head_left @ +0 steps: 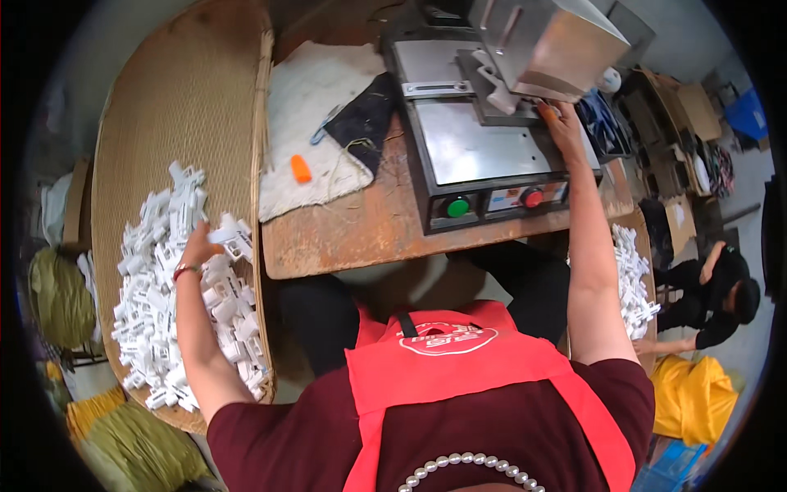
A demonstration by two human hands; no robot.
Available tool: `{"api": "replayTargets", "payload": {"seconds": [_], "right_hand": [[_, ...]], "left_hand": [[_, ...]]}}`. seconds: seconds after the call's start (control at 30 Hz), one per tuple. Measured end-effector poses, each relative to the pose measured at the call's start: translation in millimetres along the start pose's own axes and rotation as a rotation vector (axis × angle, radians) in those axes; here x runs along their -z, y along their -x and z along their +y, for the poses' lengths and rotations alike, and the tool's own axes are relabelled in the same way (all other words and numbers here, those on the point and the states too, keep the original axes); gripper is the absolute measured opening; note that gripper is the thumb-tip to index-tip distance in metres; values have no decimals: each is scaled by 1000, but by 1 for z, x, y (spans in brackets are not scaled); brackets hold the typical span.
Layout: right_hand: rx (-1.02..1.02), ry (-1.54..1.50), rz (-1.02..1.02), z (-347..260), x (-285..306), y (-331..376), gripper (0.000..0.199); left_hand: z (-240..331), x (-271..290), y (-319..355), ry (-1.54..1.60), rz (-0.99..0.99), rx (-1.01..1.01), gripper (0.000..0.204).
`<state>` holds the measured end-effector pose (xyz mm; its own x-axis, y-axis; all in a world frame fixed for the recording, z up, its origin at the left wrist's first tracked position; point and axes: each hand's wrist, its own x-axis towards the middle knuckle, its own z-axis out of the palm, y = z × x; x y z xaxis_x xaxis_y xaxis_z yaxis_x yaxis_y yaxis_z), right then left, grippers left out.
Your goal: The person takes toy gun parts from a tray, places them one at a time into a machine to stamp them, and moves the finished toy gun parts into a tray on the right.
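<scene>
The press machine (492, 148) stands on the wooden desk (352, 230), and everything else is placed from it. The person's right hand (561, 123) reaches under the machine's steel head (549, 41), at the far right corner of its flat plate; whether its fingers are apart or closed on anything cannot be told, since the head hides their tips. A white plastic part (496, 86) sits on the plate just left of that hand.

Well to the left of the machine, off the desk edge, the left hand (199, 246) has its fingers clamped on a white plastic clip (232, 236), lifted from the heap of white clips (172, 303) in a woven tray (188, 107).

The main risk seems to be a pinch: the right hand is beneath the head, close to the green button (457, 207) and red button (533, 197) on the machine's front, so a stray knock could bring the head down. The part could also sit crooked on the plate. With the gaze split between both sides, the clip may slip from the left hand, and the crowded heap near the tray's rim could spill.

A second pile of white pieces (633, 279) lies right of the machine.
</scene>
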<state>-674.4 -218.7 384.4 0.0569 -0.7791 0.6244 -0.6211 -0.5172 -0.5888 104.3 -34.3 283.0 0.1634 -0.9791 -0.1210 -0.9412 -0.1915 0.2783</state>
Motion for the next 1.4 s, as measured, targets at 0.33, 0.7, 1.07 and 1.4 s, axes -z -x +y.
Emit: {"api": "replayTargets", "payload": {"seconds": [0.33, 0.7, 1.07, 1.4], "right_hand": [[-111, -181, 51, -22, 1, -15, 19], [84, 649, 967, -83, 265, 154, 29], [-325, 275, 415, 16, 163, 191, 40], [-504, 165, -9, 68, 128, 172, 64]], "left_hand": [[363, 75, 66, 233, 943, -653, 39], [502, -18, 55, 118, 553, -884, 53], [627, -25, -30, -137, 637, -785, 34], [484, -44, 58, 98, 388, -943, 64]]}}
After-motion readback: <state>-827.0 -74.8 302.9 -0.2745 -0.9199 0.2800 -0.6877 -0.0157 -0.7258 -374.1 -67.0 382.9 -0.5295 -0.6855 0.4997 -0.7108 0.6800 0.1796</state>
